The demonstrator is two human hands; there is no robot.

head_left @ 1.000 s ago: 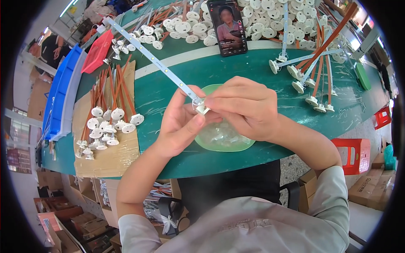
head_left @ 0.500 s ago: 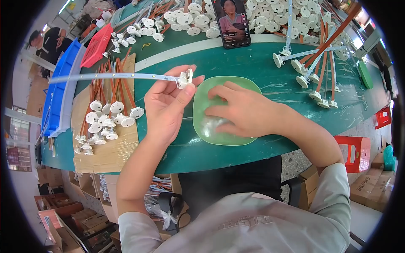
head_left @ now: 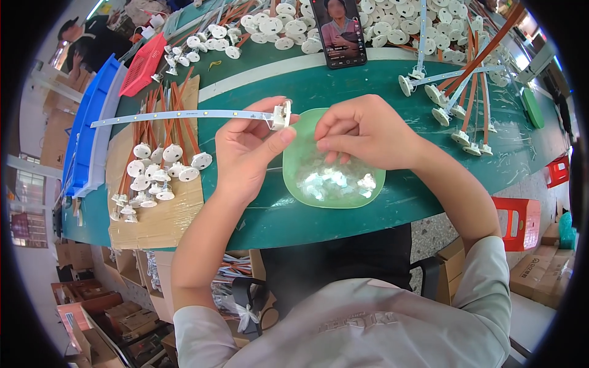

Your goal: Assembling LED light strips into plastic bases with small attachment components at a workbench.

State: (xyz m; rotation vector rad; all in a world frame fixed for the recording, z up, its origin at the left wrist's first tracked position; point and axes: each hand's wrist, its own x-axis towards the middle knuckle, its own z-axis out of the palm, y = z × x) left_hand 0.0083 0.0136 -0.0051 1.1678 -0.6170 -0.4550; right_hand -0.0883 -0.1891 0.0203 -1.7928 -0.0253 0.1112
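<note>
My left hand (head_left: 245, 150) pinches a white plastic end cap (head_left: 281, 115) fitted on a long thin white light strip (head_left: 178, 115) that reaches out level to the left. My right hand (head_left: 368, 130) hovers over a shallow light-green dish (head_left: 294, 175) holding several small clear plastic pieces (head_left: 331, 181). Its fingers are curled down into the dish; whether they hold a piece is hidden. The dish sits on the green table (head_left: 257, 214) just in front of me.
A cardboard sheet (head_left: 153, 221) at the left carries several finished strips with round white caps (head_left: 162, 172). A phone (head_left: 338, 30) lies at the back, among heaps of white caps (head_left: 276, 27). More strips (head_left: 466, 92) lie at the right. Blue bins (head_left: 89, 141) and a red basket (head_left: 142, 64) sit far left.
The left hand swung the strip from pointing up-left to lying level at the left. The right hand left the strip's end and dropped into the green dish.
</note>
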